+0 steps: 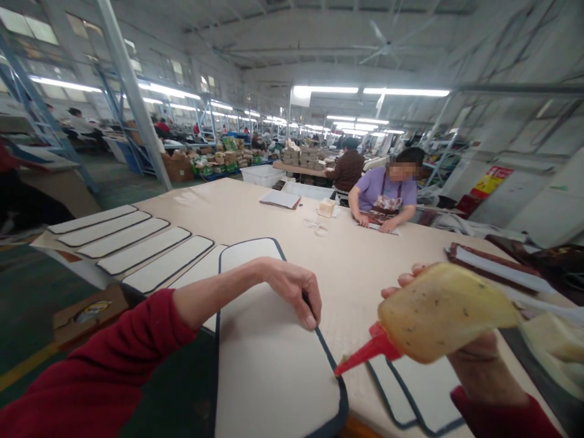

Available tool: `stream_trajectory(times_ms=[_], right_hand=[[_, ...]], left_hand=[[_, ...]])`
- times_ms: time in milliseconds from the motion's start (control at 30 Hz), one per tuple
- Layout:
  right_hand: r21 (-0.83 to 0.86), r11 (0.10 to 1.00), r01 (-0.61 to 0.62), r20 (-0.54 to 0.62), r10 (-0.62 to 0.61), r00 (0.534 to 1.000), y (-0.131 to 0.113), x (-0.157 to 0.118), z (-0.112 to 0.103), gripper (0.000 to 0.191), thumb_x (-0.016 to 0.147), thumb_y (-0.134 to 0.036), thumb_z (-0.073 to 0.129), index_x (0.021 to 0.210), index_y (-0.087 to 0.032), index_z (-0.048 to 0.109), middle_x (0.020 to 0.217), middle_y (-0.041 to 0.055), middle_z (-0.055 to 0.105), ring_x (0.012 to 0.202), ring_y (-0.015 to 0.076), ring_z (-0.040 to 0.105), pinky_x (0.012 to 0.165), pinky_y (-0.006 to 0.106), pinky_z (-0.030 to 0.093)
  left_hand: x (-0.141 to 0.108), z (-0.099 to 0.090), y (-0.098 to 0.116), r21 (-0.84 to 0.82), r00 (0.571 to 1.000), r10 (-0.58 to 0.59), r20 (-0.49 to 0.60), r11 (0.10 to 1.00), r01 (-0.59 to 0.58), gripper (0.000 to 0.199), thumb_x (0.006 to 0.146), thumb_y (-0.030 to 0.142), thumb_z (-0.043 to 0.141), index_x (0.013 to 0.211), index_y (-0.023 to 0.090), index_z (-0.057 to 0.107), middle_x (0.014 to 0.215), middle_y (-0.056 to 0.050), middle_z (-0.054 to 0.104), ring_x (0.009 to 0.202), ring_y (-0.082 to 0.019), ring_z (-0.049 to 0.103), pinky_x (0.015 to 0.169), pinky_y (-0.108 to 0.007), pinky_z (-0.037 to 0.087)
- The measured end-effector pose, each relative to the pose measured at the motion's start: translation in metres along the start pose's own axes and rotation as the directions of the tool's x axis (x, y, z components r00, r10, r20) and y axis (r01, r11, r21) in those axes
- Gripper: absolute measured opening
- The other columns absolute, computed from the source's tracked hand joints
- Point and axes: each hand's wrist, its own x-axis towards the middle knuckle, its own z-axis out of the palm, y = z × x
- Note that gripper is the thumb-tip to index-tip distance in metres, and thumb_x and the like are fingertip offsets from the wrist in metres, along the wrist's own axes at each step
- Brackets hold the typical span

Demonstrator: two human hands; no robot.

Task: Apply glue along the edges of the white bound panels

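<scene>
In front of me lies a long white panel [269, 353] with rounded corners and a dark blue edge, partly past the table's near side. My left hand [294, 292] is closed on its right edge, thumb on top. My right hand [474, 353] is wrapped round a yellowish squeeze bottle [447, 313] with a red nozzle [369, 350]. The bottle is tilted, and the nozzle tip meets the panel's dark edge near its lower right corner. Beneath the bottle rest more edged white panels [438, 389], partly hidden by it.
Several similar panels [132, 249] lie in a row along the table's left side. Across the table [347, 274] a co-worker [385, 188] bends over a small piece. A pale block [326, 207] and a stack of sheets [280, 199] lie further back. Brown-edged pieces [502, 267] are at the right.
</scene>
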Motion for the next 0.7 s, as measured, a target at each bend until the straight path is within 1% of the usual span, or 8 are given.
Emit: stream_trajectory(times_ms=[167, 233, 300, 367, 433, 567, 633, 700], right_hand=[[-0.004, 1.000, 0.030, -0.094, -0.030, 0.995, 0.003, -0.005, 0.000, 0.058, 0.043, -0.062, 0.093, 0.088, -0.031, 0.073, 0.085, -0.0014, 0.073, 0.080, 0.0258, 0.072, 0.073, 0.040, 0.058], [0.002, 0.999, 0.035, -0.108, -0.035, 0.994, 0.002, -0.008, -0.001, 0.063, 0.040, -0.063, 0.094, 0.089, -0.030, 0.073, 0.085, -0.0005, 0.073, 0.079, 0.0272, 0.072, 0.071, 0.042, 0.058], [0.019, 1.000, 0.020, -0.123, -0.018, 0.992, 0.001, -0.010, -0.001, 0.062, 0.039, -0.063, 0.094, 0.087, -0.030, 0.073, 0.083, -0.0005, 0.072, 0.077, 0.0272, 0.072, 0.069, 0.042, 0.059], [0.021, 1.000, 0.009, -0.151, -0.006, 0.988, -0.002, -0.012, 0.001, 0.057, 0.041, -0.062, 0.094, 0.084, -0.030, 0.072, 0.082, -0.0009, 0.071, 0.076, 0.0268, 0.071, 0.068, 0.043, 0.059], [0.009, 1.000, 0.014, -0.204, -0.012, 0.979, -0.004, -0.014, 0.004, 0.054, 0.043, -0.061, 0.094, 0.081, -0.030, 0.072, 0.081, -0.0011, 0.072, 0.074, 0.0262, 0.072, 0.068, 0.043, 0.060], [0.005, 0.998, 0.067, -0.291, -0.063, 0.955, -0.003, -0.019, 0.011, 0.057, 0.038, -0.063, 0.095, 0.079, -0.030, 0.073, 0.077, -0.0026, 0.072, 0.072, 0.0240, 0.072, 0.066, 0.036, 0.061], [-0.002, 0.996, 0.093, -0.298, -0.090, 0.950, 0.001, -0.021, 0.008, 0.058, 0.036, -0.062, 0.096, 0.081, -0.031, 0.074, 0.079, -0.0039, 0.072, 0.074, 0.0230, 0.073, 0.067, 0.034, 0.061], [-0.016, 0.992, 0.124, -0.284, -0.123, 0.951, 0.008, -0.021, -0.003, 0.056, 0.041, -0.059, 0.097, 0.085, -0.033, 0.074, 0.085, -0.0034, 0.074, 0.080, 0.0245, 0.074, 0.070, 0.035, 0.062]], left_hand=[[-0.001, 0.005, 0.007, -0.018, 0.999, -0.023, -0.042, 1.000, 0.022, 0.044, 0.060, 0.057, 0.088, 0.073, 0.015, 0.081, 0.072, -0.002, 0.075, 0.072, -0.019, 0.064, 0.067, -0.025, 0.050], [-0.002, 0.006, 0.007, -0.022, 0.998, -0.024, -0.055, 0.999, 0.023, 0.045, 0.059, 0.057, 0.088, 0.072, 0.015, 0.081, 0.072, -0.002, 0.075, 0.072, -0.019, 0.064, 0.067, -0.025, 0.050], [-0.002, 0.006, 0.006, -0.024, 0.997, -0.025, -0.073, 0.999, 0.023, 0.046, 0.059, 0.058, 0.088, 0.073, 0.015, 0.081, 0.072, -0.002, 0.075, 0.072, -0.019, 0.064, 0.067, -0.025, 0.050], [-0.004, 0.006, 0.003, -0.024, 0.995, -0.022, -0.095, 1.000, 0.020, 0.047, 0.059, 0.058, 0.088, 0.075, 0.014, 0.082, 0.073, -0.003, 0.075, 0.073, -0.019, 0.064, 0.067, -0.025, 0.050], [-0.007, 0.004, -0.002, -0.015, 0.992, -0.016, -0.127, 1.000, 0.015, 0.048, 0.060, 0.058, 0.088, 0.077, 0.014, 0.082, 0.074, -0.003, 0.075, 0.073, -0.019, 0.064, 0.066, -0.024, 0.050], [-0.014, 0.000, -0.015, 0.019, 0.979, -0.008, -0.205, 1.000, 0.012, 0.045, 0.065, 0.056, 0.086, 0.081, 0.014, 0.082, 0.077, -0.003, 0.075, 0.074, -0.018, 0.063, 0.066, -0.024, 0.049], [-0.019, -0.002, -0.021, 0.031, 0.971, -0.001, -0.237, 0.999, 0.008, 0.043, 0.067, 0.055, 0.085, 0.081, 0.014, 0.082, 0.077, -0.004, 0.075, 0.074, -0.017, 0.062, 0.066, -0.023, 0.048], [-0.023, -0.003, -0.025, 0.035, 0.961, 0.012, -0.276, 0.999, -0.002, 0.042, 0.069, 0.054, 0.084, 0.080, 0.014, 0.081, 0.075, -0.003, 0.074, 0.073, -0.016, 0.061, 0.065, -0.023, 0.046]])
